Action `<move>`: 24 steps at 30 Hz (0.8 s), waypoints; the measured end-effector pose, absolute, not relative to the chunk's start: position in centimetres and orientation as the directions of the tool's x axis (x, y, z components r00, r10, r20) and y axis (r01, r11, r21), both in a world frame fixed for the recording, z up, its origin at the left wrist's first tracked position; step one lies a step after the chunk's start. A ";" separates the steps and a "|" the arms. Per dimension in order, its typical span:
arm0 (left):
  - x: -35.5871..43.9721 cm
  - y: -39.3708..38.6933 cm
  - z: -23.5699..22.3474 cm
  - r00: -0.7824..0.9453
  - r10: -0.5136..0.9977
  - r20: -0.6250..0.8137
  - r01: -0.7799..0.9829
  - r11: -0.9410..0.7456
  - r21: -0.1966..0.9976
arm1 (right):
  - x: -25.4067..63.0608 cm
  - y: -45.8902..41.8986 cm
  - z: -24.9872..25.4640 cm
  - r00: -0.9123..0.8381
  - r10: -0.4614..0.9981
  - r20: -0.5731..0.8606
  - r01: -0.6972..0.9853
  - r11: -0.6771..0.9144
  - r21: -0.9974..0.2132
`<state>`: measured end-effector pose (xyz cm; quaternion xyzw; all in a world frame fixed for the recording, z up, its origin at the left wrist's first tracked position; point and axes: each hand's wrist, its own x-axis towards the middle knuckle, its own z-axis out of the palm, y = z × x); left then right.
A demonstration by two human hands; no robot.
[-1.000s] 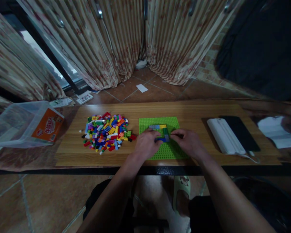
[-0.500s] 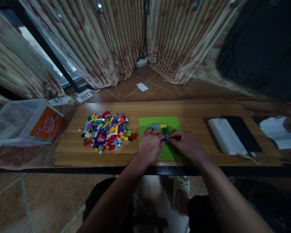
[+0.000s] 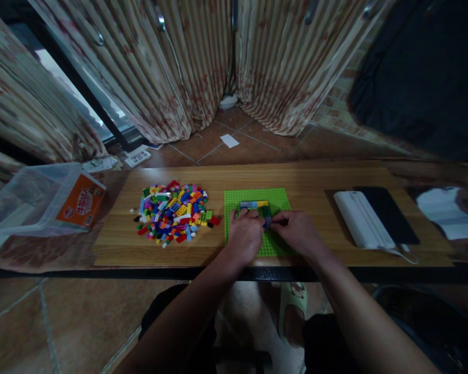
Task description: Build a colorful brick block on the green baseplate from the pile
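Left hand point(image 3: 245, 234) has shifted toward 3 o'clock since the earliest frame, now across the near side of the brick outline point(image 3: 260, 204); right hand point(image 3: 273, 223) has come in closer, toward 8 o'clock. Clock centred on the green baseplate point(image 3: 278, 248), 12 pointing away from the wearer. Brick outline sits on the baseplate: light blue and yellow along its 12 o'clock side, green down its 3 o'clock side, the rest mostly hidden by the left hand. Left fingers curled down over it; cannot tell if they grip a brick. Right thumb and forefinger drawn near each other, at the outline's 4 o'clock corner; any piece between them is too small to make out. Loose brick pile point(image 3: 175, 213) lies at 9 o'clock on the wooden board point(image 3: 117, 244), clear tub point(image 3: 35, 200) with orange label farther out, same bearing. White case point(image 3: 362, 219) at 3 o'clock, beside a dark flat panel point(image 3: 392, 215).
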<state>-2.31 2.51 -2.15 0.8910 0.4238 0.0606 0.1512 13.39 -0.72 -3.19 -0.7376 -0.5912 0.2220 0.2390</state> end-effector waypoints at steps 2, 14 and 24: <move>-2.4 2.3 -2.2 0.627 0.779 -0.002 0.740 -0.595 0.314 | 13.3 -0.8 -3.3 0.205 0.978 -0.044 0.771 -0.189 -0.608; -2.6 1.4 -2.9 0.544 0.834 0.088 0.759 -0.534 0.373 | 14.0 -0.9 -3.8 0.162 0.985 -0.053 0.682 -0.150 -0.716; -6.3 4.1 -0.8 0.237 0.955 0.176 0.655 -0.292 0.697 | 13.2 -1.8 -2.4 0.219 0.974 0.058 0.632 -0.097 -0.769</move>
